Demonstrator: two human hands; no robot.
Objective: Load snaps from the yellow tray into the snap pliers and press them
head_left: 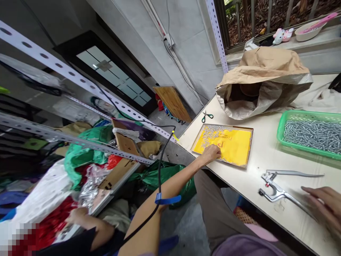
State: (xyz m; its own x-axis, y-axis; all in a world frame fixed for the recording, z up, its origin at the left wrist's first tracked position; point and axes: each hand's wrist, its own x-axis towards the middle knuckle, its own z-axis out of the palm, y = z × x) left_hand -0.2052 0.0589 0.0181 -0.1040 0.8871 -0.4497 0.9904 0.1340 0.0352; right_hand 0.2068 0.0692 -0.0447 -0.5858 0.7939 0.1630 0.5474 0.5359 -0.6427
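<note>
Over the near edge of a shallow tray (239, 145) lined with yellow, my left hand (211, 154) has its fingers curled together; what they hold, if anything, is hidden. Small metal pieces (210, 135) lie scattered at the tray's far left part. My right hand (326, 204) is at the right edge of the view, fingers stretched out, by the lower handle of metal hand pliers (278, 192). The pliers lie on the white table (266, 156) with their handles apart.
A green basket (279, 129) of metal pieces stands at the right, a brown paper bag (271, 64) behind. Small scissors (207, 116) lie beyond the tray. A black cable (159, 170) hangs near my left arm. Another person's hand (78, 216) touches red material at lower left.
</note>
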